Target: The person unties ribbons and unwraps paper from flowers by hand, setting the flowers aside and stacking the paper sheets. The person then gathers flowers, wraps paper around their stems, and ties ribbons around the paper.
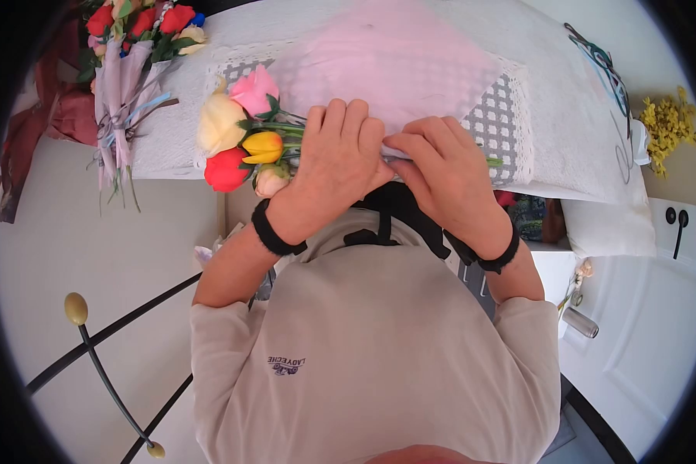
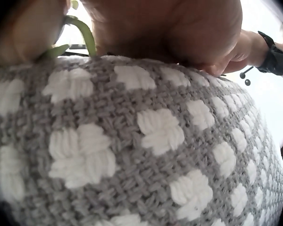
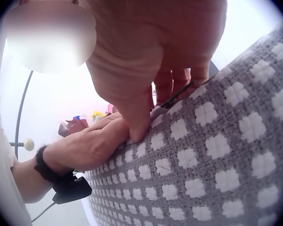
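Note:
A bunch of artificial flowers (image 1: 243,139), pink, cream, yellow and red, lies on a grey-and-white woven mat (image 1: 503,108) under a sheet of pink paper (image 1: 387,58). My left hand (image 1: 340,155) curls over the green stems just right of the blooms. Beside it, my right hand (image 1: 441,166) has its fingers curled down on the same stems, whose end (image 1: 493,162) sticks out past it. In the right wrist view the thumb (image 3: 137,122) presses on the mat (image 3: 203,165) and the fingers hold a dark stem (image 3: 179,94). A green stem (image 2: 85,35) shows under my left hand (image 2: 170,28).
A wrapped bouquet (image 1: 131,46) lies at the far left of the white-clothed table (image 1: 549,77). Teal cord (image 1: 595,62) and yellow sprigs (image 1: 665,124) sit to the right. A black metal stand with ball ends (image 1: 77,309) is on the floor at lower left.

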The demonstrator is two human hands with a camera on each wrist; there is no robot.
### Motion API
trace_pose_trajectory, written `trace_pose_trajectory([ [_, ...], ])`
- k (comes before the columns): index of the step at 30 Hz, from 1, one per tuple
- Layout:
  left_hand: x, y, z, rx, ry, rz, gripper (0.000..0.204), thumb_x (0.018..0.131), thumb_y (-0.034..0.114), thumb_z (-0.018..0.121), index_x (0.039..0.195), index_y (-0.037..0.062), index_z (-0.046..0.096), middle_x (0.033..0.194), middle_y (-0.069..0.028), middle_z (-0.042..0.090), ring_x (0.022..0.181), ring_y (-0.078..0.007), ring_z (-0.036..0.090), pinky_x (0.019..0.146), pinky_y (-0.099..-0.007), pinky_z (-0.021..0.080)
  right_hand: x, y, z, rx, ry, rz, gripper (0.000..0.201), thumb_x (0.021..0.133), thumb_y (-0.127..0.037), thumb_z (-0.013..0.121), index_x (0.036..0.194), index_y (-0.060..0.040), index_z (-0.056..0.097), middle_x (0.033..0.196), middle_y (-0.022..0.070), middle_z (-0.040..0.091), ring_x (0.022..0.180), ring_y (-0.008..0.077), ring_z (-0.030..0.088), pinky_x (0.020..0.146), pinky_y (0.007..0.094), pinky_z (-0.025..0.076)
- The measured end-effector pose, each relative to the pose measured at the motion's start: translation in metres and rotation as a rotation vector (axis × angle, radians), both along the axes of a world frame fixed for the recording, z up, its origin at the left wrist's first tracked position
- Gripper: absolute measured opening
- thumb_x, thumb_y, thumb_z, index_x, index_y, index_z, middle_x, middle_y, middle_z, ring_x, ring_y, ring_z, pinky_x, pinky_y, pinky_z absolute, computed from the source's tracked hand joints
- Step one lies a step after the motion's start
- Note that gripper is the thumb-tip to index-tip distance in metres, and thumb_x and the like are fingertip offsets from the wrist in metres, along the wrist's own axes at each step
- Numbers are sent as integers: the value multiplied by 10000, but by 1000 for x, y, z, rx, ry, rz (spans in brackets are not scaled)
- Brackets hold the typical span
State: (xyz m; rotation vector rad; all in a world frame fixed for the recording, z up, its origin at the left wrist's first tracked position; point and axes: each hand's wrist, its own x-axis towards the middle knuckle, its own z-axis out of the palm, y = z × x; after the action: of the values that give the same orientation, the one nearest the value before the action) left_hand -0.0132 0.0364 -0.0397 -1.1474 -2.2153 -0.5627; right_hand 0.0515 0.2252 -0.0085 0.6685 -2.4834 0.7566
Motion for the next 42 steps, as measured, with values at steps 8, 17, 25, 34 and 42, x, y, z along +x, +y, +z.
trace_pose_trajectory([
  [8,3,-8,19,-77,-113,-67,354,666,127,727,930,67,498,907,-120,467,835,-325,484,764,-447,383,3,-5,9,3,-71,-56,251,794,-61,791,1016,-55,675,954,95,593,870,317,575,745,423,480],
  [17,-21,-5,40,-149,-12,-45,420,665,155,801,940,65,497,907,-123,490,827,-317,505,748,-424,402,-11,-11,10,175,174,-160,252,799,-56,708,1047,-68,665,988,66,586,884,276,573,746,404,467],
  [25,-25,-10,49,-101,-127,-55,381,719,146,794,949,53,504,916,-111,503,855,-321,523,772,-436,401,-22,-14,15,172,278,-135,329,800,-51,687,1128,-64,673,998,55,579,871,257,578,735,375,470],
  [34,-24,-1,28,-20,226,123,384,610,171,753,930,108,550,941,-74,520,875,-284,527,858,-439,405,-25,-6,20,-109,-84,-74,181,891,-81,709,1068,-57,681,921,107,625,824,293,624,661,412,496],
  [42,-30,-3,24,-46,144,72,344,632,156,730,897,96,519,887,-82,483,826,-286,496,800,-432,397,-31,-4,16,-96,-59,-76,184,897,-130,749,1062,-64,701,909,101,648,852,293,639,701,412,522],
])
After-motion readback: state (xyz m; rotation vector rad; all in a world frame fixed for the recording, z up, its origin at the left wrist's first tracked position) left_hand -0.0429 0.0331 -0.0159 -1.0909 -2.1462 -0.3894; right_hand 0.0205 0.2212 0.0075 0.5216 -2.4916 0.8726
